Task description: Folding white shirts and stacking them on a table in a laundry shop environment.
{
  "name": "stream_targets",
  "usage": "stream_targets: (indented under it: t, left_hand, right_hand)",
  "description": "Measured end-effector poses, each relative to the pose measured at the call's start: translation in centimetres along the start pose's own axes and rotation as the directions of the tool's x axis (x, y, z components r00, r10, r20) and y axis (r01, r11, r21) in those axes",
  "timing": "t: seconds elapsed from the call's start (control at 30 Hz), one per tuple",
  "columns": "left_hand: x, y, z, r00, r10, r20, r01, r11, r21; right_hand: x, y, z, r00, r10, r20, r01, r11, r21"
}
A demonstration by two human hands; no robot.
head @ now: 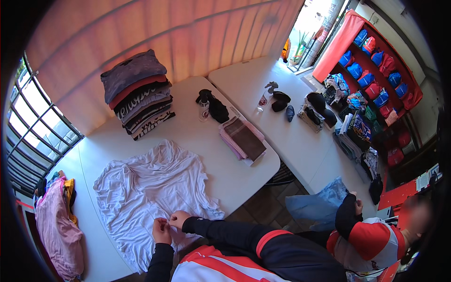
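Observation:
A white short-sleeved garment (155,183), thin and creased, lies spread over the white table in front of me. My left hand (162,231) and my right hand (179,219) are close together at its near edge. Both have their fingertips pinched on the fabric, at what looks like the front of the garment. The small bit between my fingers is hidden.
A tall stack of folded clothes (141,95) stands behind the garment. Folded towels (243,137) and a spray bottle (203,110) are on the same table (197,141). Pink clothing (58,229) is heaped left. A co-worker (370,236) at right handles blue denim (317,201).

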State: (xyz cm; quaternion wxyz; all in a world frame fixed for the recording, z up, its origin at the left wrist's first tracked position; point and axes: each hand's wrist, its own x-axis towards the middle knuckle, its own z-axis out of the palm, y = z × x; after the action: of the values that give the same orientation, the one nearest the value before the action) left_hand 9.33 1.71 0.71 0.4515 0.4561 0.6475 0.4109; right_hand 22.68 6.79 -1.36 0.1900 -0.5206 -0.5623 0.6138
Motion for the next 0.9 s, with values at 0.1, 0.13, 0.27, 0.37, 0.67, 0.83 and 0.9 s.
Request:
stream_targets:
  t: [0.1,0.13,0.27,0.37,0.67,0.83,0.9]
  left_hand:
    - [-0.3,0.6,0.2,0.988,0.147,-0.054,-0.135,0.974,0.181]
    - [-0.3,0.7,0.2,0.978,0.196,-0.072,-0.174,0.956,0.236]
    - [0.2,1.7,0.1,0.957,0.283,-0.065,-0.251,0.918,0.307]
    - [0.7,2.2,0.0,0.915,0.402,0.024,-0.377,0.836,0.399]
    - [1.6,-0.6,0.0,0.999,0.007,-0.038,-0.012,0.992,-0.128]
    - [2.2,-0.5,0.2,1.000,0.014,0.018,-0.013,0.999,-0.039]
    - [2.5,-0.2,0.1,0.999,0.026,0.029,-0.026,1.000,-0.002]
  right_hand:
    - [0.1,0.2,0.1,0.996,-0.087,-0.017,0.086,0.992,-0.089]
    - [0.2,0.2,0.1,0.996,-0.089,-0.016,0.087,0.992,-0.091]
    - [0.7,0.0,-0.9,0.994,-0.027,0.104,0.033,0.998,-0.062]
    - [1.0,-0.1,-1.6,0.976,0.046,0.210,-0.049,0.999,0.007]
    - [0.6,0.9,-0.7,0.991,0.048,0.124,-0.094,0.917,0.388]
    - [0.5,0.5,-1.1,0.991,0.044,0.126,-0.089,0.921,0.379]
    - [0.6,0.2,-1.4,0.987,0.064,0.147,-0.116,0.920,0.374]
